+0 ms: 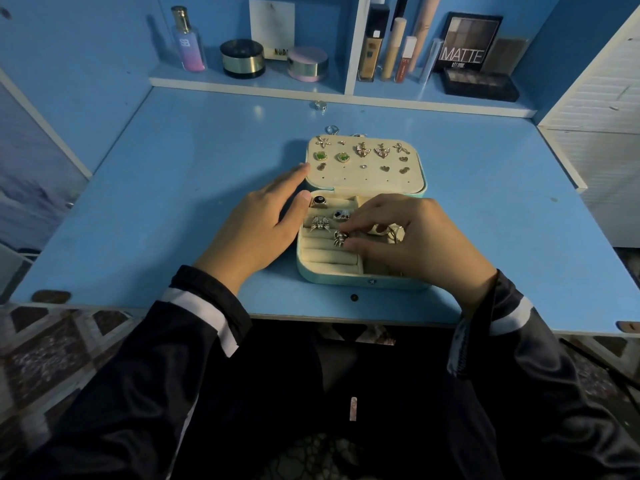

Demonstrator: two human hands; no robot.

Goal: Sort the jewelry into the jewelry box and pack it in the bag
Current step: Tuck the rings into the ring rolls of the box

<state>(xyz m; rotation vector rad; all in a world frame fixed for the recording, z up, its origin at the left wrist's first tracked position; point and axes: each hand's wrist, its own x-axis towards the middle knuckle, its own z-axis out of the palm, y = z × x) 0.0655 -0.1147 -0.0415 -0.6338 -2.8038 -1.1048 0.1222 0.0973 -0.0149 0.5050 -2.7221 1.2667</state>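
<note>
A teal jewelry box lies open on the blue desk. Its lid panel carries several earrings, among them two green ones. Several rings sit in the cream ring rolls, including a dark-stone ring and a silver winged ring. My right hand hovers over the box and pinches a silver ring at the rolls. My left hand rests flat against the box's left side, thumb on the rim. Two loose rings lie on the desk beyond the box.
A shelf at the back holds a perfume bottle, round jars, makeup tubes and a MATTE palette. A white cabinet stands to the right. The desk's front edge is just below the box.
</note>
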